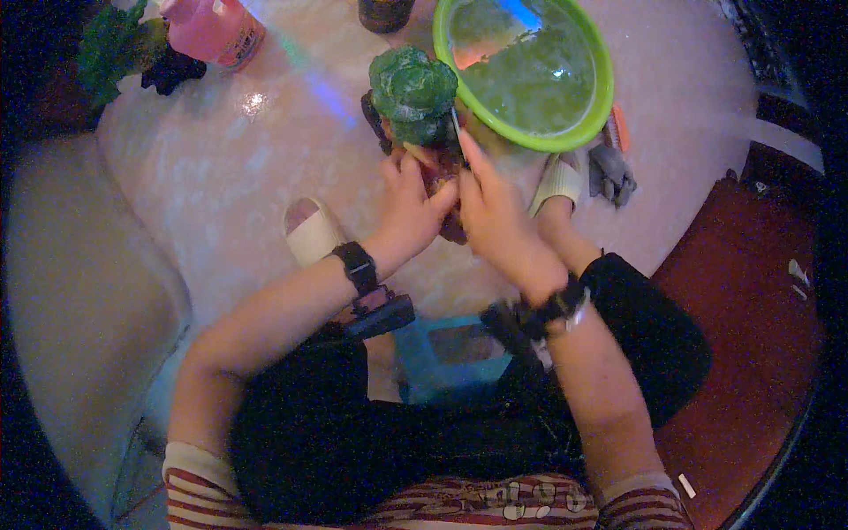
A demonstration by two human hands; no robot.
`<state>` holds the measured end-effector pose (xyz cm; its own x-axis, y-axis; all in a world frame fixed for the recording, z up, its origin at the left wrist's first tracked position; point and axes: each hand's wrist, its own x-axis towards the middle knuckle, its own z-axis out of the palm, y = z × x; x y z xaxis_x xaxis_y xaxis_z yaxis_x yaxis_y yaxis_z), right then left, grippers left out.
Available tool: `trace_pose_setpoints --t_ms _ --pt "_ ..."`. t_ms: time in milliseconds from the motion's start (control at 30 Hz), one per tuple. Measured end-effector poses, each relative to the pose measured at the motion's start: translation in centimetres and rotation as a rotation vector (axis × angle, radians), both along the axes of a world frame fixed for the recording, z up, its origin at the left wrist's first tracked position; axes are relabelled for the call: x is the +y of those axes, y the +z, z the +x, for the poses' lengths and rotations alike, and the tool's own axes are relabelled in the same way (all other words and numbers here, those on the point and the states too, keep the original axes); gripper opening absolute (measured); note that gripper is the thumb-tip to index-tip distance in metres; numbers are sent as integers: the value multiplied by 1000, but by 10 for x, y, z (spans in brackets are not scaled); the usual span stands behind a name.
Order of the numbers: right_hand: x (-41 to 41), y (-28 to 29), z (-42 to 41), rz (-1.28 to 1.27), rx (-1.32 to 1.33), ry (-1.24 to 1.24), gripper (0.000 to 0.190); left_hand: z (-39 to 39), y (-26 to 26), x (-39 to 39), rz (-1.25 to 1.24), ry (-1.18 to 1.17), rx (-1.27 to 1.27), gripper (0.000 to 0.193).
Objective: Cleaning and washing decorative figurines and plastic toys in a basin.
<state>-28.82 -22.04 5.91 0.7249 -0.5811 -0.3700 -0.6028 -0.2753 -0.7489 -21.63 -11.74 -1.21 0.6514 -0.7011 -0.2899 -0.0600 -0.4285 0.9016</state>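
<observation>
In front of me is a green, leafy-looking, rounded object point(414, 89), resembling a head of cabbage or an ornament. Below it is a dark reddish-brown part point(440, 175), largely covered by my hands. My left hand point(414, 205) grips this lower part, thumb towards the right. My right hand point(497, 212) is closed around a thin, pale tool point(456, 122), perhaps a blade, with the index finger stretched along it. The tool's tip lies against the right side of the green object. Blur and the fingers hide its handle.
A lime-green basin point(599, 109) of cloudy water stands at the upper right. Beside it are an orange brush point(619, 126) and a grey cloth or glove point(611, 173). A pink bottle point(215, 33), green foliage point(109, 50) and a dark container point(385, 13) lie farther off. My slippered feet flank my hands.
</observation>
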Motion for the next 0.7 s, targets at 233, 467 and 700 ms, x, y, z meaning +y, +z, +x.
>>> trace_pose_setpoints --t_ms 233,467,700 --pt "7 -12 -23 -279 -184 120 48 7 7 -5 30 -50 26 49" --pt "-35 -14 13 -322 87 197 51 0 -3 -6 -55 -10 59 57" --pt "-4 11 -32 -304 285 255 56 -1 -10 2 -8 -15 -1 64"
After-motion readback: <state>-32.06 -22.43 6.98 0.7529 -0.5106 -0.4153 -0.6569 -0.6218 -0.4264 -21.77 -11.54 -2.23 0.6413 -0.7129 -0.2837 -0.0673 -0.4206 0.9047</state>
